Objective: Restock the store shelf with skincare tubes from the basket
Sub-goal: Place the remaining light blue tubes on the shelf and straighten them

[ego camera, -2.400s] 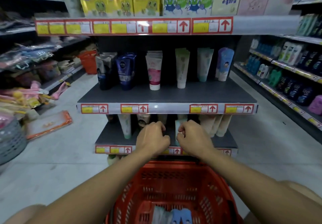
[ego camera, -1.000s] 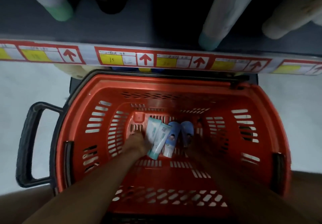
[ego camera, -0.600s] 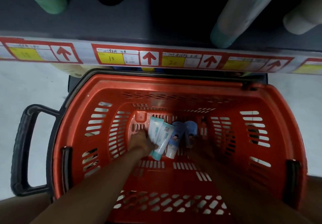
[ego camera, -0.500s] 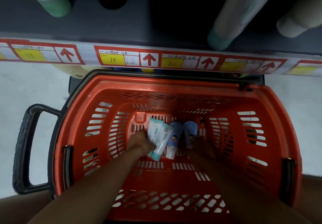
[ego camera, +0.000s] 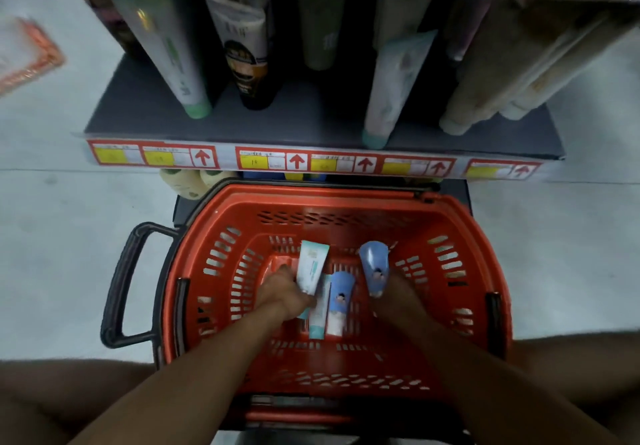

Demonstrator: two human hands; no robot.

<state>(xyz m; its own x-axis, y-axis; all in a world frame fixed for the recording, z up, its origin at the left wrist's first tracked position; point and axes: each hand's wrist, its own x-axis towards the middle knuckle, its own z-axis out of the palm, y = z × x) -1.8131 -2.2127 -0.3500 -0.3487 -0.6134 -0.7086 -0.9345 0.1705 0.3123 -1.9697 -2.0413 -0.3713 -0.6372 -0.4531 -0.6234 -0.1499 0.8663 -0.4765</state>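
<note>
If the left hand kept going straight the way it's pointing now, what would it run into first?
Probably the far wall of the red basket. The left hand, holding a white-and-teal tube, points up-frame toward it, and little else seems to lie between. Depth is hard to judge; the basket floor might come first.

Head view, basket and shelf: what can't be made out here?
- Right hand: shadowed; its grip on the blue tube is unclear.
- Teal tube: cap end hidden by left hand.
- Price labels: print too small.
- Shelf tubes: tops hidden by upper shelf.
</note>
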